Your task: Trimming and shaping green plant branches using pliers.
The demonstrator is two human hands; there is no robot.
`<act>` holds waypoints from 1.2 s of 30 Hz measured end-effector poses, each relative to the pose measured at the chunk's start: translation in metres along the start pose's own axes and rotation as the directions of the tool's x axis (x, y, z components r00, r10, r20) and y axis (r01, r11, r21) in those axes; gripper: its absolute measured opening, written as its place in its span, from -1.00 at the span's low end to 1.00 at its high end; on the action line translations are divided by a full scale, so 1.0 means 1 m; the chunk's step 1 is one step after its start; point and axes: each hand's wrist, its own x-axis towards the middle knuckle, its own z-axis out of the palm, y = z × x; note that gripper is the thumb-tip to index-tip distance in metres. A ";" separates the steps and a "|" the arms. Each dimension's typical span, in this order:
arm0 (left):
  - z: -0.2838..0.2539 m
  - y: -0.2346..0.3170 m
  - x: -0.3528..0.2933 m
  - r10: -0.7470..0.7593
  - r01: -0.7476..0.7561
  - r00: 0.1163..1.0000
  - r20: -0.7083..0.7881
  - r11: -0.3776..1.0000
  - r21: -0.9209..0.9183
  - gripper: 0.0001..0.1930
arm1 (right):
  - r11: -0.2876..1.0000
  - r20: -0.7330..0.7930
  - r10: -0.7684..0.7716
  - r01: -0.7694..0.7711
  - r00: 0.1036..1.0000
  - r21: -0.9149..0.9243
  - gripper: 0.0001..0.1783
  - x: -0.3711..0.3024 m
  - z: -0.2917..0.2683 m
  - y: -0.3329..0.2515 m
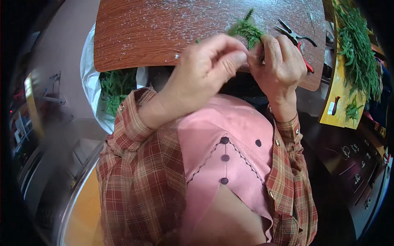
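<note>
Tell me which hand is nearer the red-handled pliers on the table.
Right. The right hand sits just beside the pliers, partly overlapping their handles in view. The left hand is farther off, on the other side of the green sprig both hands pinch.

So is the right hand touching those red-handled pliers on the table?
Cannot tell. In the head view the right hand overlaps the pliers, hiding part of the red handle, so no contact or gap shows plainly.
</note>
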 end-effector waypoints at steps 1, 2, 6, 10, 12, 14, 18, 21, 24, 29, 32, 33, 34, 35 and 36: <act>-0.002 -0.004 0.003 0.020 -0.015 0.996 -0.083 0.998 0.057 -0.69 | 1.000 -0.005 0.000 0.000 1.000 -0.013 -0.80 -0.003 0.000 -0.001; -0.004 -0.006 0.004 0.044 -0.025 0.985 -0.165 0.993 0.115 -0.68 | 1.000 0.000 0.001 -0.001 1.000 -0.013 -0.80 -0.003 0.000 -0.005; -0.005 -0.012 0.005 -0.038 0.038 0.991 -0.129 0.999 -0.003 -0.62 | 0.986 -0.014 -0.026 0.028 1.000 0.166 -0.81 0.000 0.002 -0.021; -0.009 -0.013 0.006 0.044 -0.091 0.987 -0.152 0.943 -0.319 -0.65 | 0.951 -0.019 0.027 -0.020 0.999 0.309 -0.81 0.002 0.010 -0.033; -0.010 -0.012 0.006 0.085 -0.136 0.981 -0.176 0.943 -0.303 -0.67 | 0.925 -0.037 0.053 -0.035 0.998 0.379 -0.84 0.000 0.015 -0.036; -0.012 -0.007 0.005 0.002 -0.055 0.982 -0.190 0.961 -0.273 -0.68 | 0.923 -0.013 0.042 -0.034 0.999 0.384 -0.81 -0.002 0.013 -0.032; -0.021 -0.008 0.003 0.089 -0.117 0.982 -0.166 0.980 -0.164 -0.68 | 0.818 0.139 0.134 -0.188 0.981 0.543 -0.82 0.004 -0.011 -0.022; -0.025 -0.007 -0.002 0.028 -0.049 0.991 -0.130 0.985 -0.168 -0.66 | 0.695 0.203 0.350 -0.399 0.914 0.598 -0.87 0.016 -0.022 -0.009; -0.028 -0.003 -0.004 0.015 -0.017 1.000 -0.013 0.978 -0.206 -0.66 | 0.573 0.345 0.322 -0.471 0.882 0.670 -0.78 0.020 -0.015 0.000; -0.025 0.004 -0.008 -0.031 0.032 0.999 0.012 0.991 -0.131 -0.58 | 0.487 0.467 0.157 -0.480 0.870 0.730 -0.77 0.023 -0.018 -0.013; -0.028 0.000 -0.010 -0.012 0.013 1.000 0.007 0.999 -0.045 -0.62 | 0.553 0.451 0.100 -0.427 0.887 0.716 -0.76 0.023 -0.021 -0.015; -0.028 -0.001 -0.009 -0.009 0.010 1.000 0.012 0.999 -0.045 -0.62 | 0.568 0.424 0.111 -0.408 0.899 0.715 -0.76 0.020 -0.019 -0.017; -0.029 -0.001 -0.008 0.012 -0.012 1.000 0.004 1.000 -0.006 -0.64 | 0.572 0.423 0.114 -0.408 0.899 0.712 -0.76 0.018 -0.018 -0.018; -0.030 -0.001 -0.007 0.034 -0.034 0.999 -0.004 0.999 0.034 -0.67 | 0.625 0.380 0.106 -0.359 0.919 0.694 -0.75 0.018 -0.018 -0.019; -0.031 -0.001 -0.007 0.030 -0.030 1.000 -0.002 0.999 0.031 -0.67 | 0.670 0.343 0.094 -0.314 0.935 0.673 -0.74 0.016 -0.018 -0.021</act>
